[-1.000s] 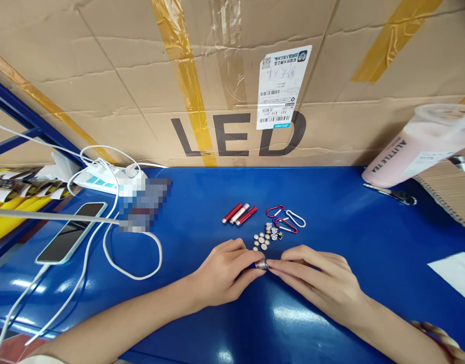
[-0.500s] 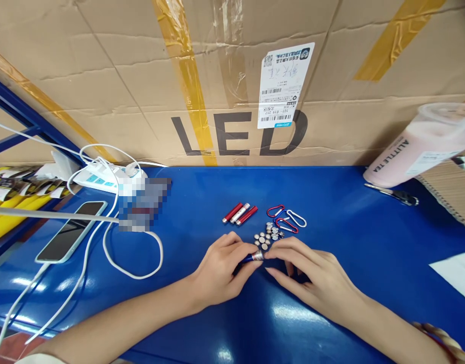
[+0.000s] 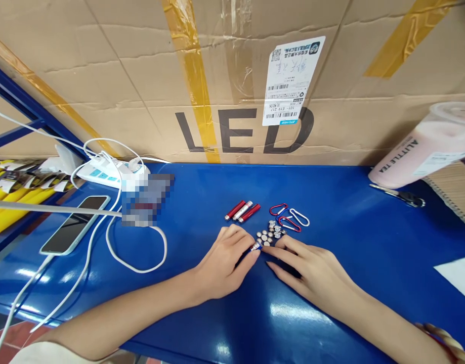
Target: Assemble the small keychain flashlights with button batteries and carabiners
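My left hand (image 3: 226, 263) pinches a small penlight tube (image 3: 255, 245) between thumb and fingers. Its silvery end points right, while the rest is hidden in the grip. My right hand (image 3: 308, 263) has its thumb and fingers apart, the index fingertip close by the tube's end; whether it touches cannot be made out. Other fingers of that hand reach the edge of a cluster of button cells (image 3: 264, 236), some lying flat and some in short stacks. Behind the cells lie red and silver penlight tubes (image 3: 243, 211), side by side. Small carabiners (image 3: 299, 217) in red, silver and blue lie right of them.
A cardboard box (image 3: 141, 76) stands along the back of the blue table (image 3: 202, 192). On the left are a phone (image 3: 75, 225), white cables (image 3: 166, 247) and a power strip (image 3: 99, 172). A drink cup (image 3: 418, 151), keys (image 3: 399, 194) and white paper (image 3: 458, 275) lie right.
The view has shifted slightly. My right hand's fingers have moved forward to the button cells, away from the tube's end. The tube now sits deeper in my left hand, its blue part mostly hidden.
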{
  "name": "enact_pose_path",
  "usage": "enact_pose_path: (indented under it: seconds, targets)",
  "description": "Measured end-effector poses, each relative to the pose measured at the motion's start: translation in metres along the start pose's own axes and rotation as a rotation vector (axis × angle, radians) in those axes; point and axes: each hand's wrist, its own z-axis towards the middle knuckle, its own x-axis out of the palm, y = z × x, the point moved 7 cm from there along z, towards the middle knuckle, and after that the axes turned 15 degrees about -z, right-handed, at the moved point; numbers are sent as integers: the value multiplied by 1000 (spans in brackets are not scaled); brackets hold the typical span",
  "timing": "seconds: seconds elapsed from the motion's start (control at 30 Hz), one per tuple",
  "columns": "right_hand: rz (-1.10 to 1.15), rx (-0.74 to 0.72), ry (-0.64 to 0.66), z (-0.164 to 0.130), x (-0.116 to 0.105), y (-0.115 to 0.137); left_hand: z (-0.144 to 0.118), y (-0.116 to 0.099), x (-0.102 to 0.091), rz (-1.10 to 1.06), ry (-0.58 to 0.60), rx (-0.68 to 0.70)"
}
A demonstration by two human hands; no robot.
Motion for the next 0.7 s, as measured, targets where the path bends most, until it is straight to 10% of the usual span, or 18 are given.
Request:
enact_pose_path:
  seconds: [0.7]
  targets:
    - [-50,15,-9,-1,2,-2,-4,-13,2,-99,41,195]
